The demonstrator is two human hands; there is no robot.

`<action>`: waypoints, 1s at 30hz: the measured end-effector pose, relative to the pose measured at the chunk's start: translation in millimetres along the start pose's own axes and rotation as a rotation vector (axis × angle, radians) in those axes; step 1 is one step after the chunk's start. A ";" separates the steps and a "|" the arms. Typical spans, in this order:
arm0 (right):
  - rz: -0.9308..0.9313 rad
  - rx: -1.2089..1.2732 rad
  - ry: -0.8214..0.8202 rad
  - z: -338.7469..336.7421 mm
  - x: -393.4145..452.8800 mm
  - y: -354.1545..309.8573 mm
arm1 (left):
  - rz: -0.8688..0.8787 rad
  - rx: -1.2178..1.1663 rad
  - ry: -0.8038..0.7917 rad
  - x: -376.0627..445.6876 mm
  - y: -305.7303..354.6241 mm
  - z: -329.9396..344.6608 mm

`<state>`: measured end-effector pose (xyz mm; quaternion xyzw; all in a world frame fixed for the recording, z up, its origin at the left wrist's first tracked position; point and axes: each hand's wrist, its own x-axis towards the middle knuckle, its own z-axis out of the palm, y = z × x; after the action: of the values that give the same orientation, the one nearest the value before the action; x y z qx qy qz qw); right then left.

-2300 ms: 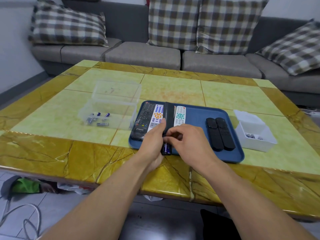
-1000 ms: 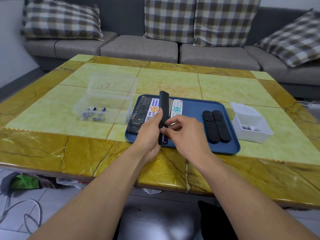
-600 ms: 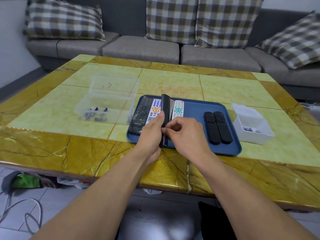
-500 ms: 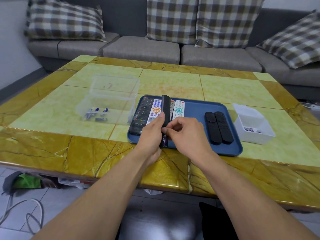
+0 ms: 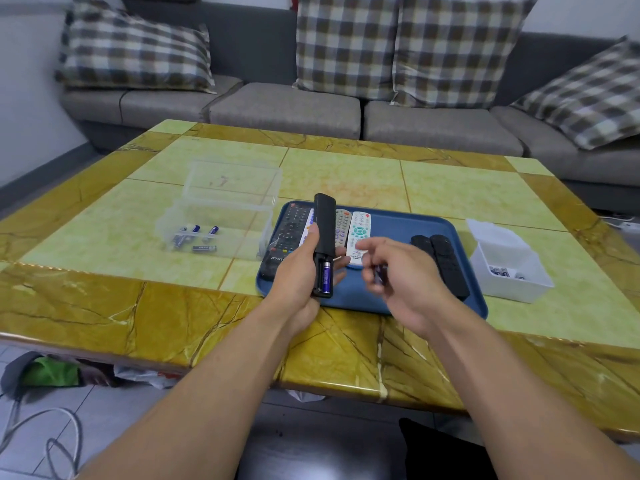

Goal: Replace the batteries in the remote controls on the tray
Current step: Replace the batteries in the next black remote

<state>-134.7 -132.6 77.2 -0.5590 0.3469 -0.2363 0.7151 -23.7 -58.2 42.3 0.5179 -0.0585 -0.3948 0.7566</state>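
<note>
Two hands work just above the near edge of the tray [image 5: 460, 308], a blue one lying on the marbled table [image 5: 104, 306]. The left hand [image 5: 299, 275] grips a black remote [image 5: 324, 230] upright over the tray's near-left part, thumb along its left side and fingers wrapped behind it; the back faces the camera with the compartment at its lower end uncovered, and one blue battery [image 5: 326, 274] sits in the right slot while the left slot looks dark. The right hand [image 5: 401, 275] hangs just right of that remote, apart from it, its fingers curled and pinching a small dark-blue thing [image 5: 379, 274], blurred, most likely a second battery. On the tray's left part, behind the held remote, lie a black keypad remote [image 5: 289, 233] and pale remotes [image 5: 360, 228] side by side, some partly hidden. On the tray's right part lie two slim black remotes [image 5: 446, 258], touching along their length. Left of the tray, just beside it, stands a clear box [image 5: 228, 202] with a few loose batteries [image 5: 197, 237] on its floor. Right of the tray, close by, stands a white tub [image 5: 512, 287] holding more small cells [image 5: 504, 271]. Beyond the table from the tray runs a grey sofa [image 5: 287, 105] with checked cushions [image 5: 346, 43].
</note>
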 end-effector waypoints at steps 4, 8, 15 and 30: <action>-0.235 -0.634 -0.081 -0.3 -3.4 4.0 | -0.036 -0.012 -0.044 -2.2 2.9 0.5; -0.467 -1.034 -0.214 -6.3 -0.3 8.1 | -0.090 -0.018 -0.079 -2.9 2.8 -1.4; -0.545 -1.207 -0.284 -7.2 3.6 3.2 | -0.217 -0.072 -0.092 -4.7 3.4 -4.3; -0.854 -1.468 -0.214 6.9 -10.4 9.6 | -0.278 -0.150 -0.082 -1.6 2.4 -6.2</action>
<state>-136.7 -118.2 71.2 -0.9826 0.1024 -0.1467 0.0504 -20.4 -52.2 42.0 0.4466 0.0124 -0.5197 0.7282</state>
